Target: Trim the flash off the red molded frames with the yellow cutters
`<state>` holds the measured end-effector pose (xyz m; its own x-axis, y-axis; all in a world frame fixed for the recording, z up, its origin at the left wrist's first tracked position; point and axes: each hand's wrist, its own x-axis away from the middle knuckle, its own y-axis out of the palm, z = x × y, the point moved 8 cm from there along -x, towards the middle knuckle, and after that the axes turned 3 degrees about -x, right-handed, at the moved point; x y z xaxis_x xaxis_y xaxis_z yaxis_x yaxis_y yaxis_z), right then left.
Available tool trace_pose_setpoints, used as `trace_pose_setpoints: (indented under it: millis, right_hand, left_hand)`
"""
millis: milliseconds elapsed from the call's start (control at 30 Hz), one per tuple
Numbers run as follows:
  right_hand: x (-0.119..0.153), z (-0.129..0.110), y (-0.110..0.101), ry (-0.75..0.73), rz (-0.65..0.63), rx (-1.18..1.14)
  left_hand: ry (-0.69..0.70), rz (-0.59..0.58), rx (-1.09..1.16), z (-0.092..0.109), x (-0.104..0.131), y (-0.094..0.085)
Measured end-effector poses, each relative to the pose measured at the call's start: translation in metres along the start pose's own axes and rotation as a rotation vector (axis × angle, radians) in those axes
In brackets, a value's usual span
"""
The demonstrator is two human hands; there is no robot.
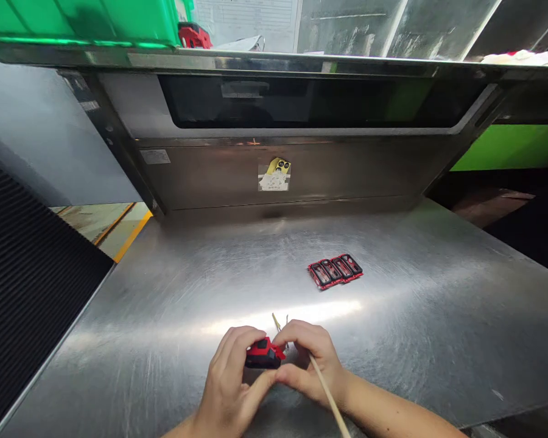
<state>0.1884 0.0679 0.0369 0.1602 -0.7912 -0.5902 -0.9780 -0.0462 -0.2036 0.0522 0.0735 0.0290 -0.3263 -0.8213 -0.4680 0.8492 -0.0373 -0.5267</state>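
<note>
Near the front middle of the metal table, my left hand (231, 380) grips a small red and black part (263, 354) from its left side. My right hand (313, 362) is closed at the right end of that part, thumb and forefinger at its red edge. A thin pale stick (329, 395) is also held in my right hand and slants down toward the bottom edge. Some thin pale pieces (276, 322) show just beyond my right fingers. Farther back lies a flat red and black framed piece (335, 271) with several oblong openings, touched by neither hand.
The metal table (187, 267) meets an upright back panel with a small taped bag (274, 175). Above runs a shelf (274, 62) holding a green bin (77, 21) and a red object (194, 36). A black ridged surface (31, 292) stands at the left.
</note>
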Motion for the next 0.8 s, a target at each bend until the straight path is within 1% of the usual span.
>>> trace_pose_setpoints:
  millis: [100,167,233,300,400,600,800]
  right_hand:
    - [0.0,-0.005,0.005,-0.055,-0.035,0.041]
    - [0.0,-0.007,0.005,-0.084,-0.042,0.073]
    - [0.001,-0.009,0.003,-0.119,-0.023,0.11]
    - [0.001,-0.012,-0.002,-0.147,0.02,0.141]
    - [0.0,-0.016,-0.009,-0.167,0.078,0.151]
    - [0.0,-0.021,-0.015,-0.192,0.156,0.152]
    - [-0.002,-0.021,-0.015,-0.17,0.159,0.136]
  left_hand:
    - [0.124,0.054,-0.077,0.009,0.001,-0.003]
    - [0.141,0.073,-0.106,0.01,0.002,-0.004]
    - [0.106,0.083,-0.135,0.006,0.004,-0.005]
    - [0.038,0.084,-0.16,-0.001,0.004,-0.005]
    - [-0.034,0.066,-0.141,-0.008,0.004,-0.004]
    - [0.012,0.059,0.018,-0.002,0.0,-0.004]
    - [0.009,0.087,0.093,0.0,0.0,-0.006]
